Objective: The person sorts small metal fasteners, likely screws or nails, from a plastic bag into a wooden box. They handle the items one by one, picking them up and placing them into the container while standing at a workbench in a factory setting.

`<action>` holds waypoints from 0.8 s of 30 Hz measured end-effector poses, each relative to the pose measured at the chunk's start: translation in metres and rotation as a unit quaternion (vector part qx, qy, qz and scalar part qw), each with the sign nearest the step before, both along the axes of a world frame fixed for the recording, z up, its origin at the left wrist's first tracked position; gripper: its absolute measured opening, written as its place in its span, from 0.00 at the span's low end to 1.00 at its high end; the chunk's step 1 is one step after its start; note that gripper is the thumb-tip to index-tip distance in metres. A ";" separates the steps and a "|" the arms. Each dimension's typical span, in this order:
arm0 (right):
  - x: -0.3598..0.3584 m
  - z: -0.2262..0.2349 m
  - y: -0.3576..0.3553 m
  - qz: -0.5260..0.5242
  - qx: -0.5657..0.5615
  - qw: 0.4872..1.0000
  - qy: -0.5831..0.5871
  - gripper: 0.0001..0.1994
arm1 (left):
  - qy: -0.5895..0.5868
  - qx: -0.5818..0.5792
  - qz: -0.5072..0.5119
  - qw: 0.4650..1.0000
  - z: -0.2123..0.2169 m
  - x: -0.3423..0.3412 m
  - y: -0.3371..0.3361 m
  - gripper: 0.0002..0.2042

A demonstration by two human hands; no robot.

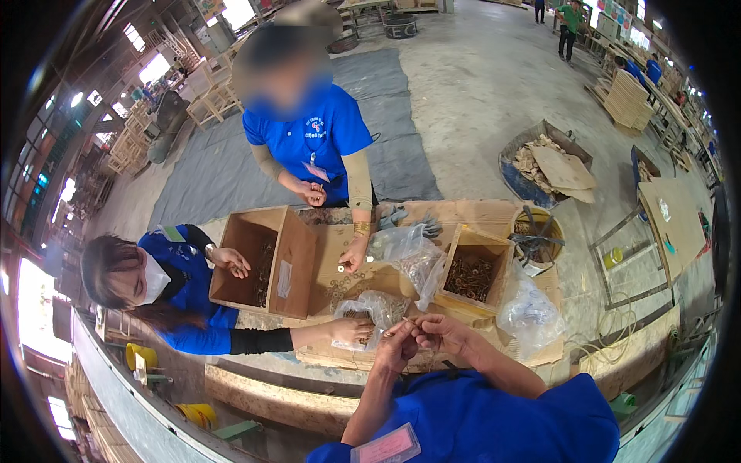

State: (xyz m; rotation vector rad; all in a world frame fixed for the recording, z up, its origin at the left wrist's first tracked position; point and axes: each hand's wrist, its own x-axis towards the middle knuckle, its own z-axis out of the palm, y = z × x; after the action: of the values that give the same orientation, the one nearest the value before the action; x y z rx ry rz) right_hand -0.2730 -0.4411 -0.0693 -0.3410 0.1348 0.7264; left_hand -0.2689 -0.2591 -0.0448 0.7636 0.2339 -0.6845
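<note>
Both forearms rise from below and meet in front of the chest. The left hand [396,345] and right hand [438,333] are close together, fingers curled and pinched, fingertips almost touching.

Whatever the left hand [397,345] and right hand [438,332] pinch between their fingers is too small to identify; beyond them, bag contents blur together.

Our cardboard-covered workbench [494,212]
On it we see a big open wooden box [266,258], a smaller box of rings [472,274], clear plastic bags [405,251], loose washers [343,287], grey gloves [409,220] and a yellow bucket [538,235] at the far corner
</note>
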 end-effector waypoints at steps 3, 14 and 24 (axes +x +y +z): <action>-0.003 0.000 -0.002 0.012 -0.046 0.999 0.001 0.14 | -0.030 0.093 0.033 0.995 0.014 0.005 -0.009 0.13; -0.034 -0.051 0.009 -0.013 -0.200 0.963 0.181 0.20 | -0.157 -0.138 0.176 0.962 0.008 -0.002 0.065 0.13; -0.031 -0.034 0.020 0.013 -0.180 0.972 0.150 0.18 | -0.086 0.079 0.265 0.957 -0.006 -0.009 0.086 0.14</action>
State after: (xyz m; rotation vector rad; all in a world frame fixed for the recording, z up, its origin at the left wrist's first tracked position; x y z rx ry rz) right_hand -0.3043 -0.4213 -0.1031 -0.5791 0.5549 0.7769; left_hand -0.2781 -0.1727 -0.0505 0.8621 0.3213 -0.0891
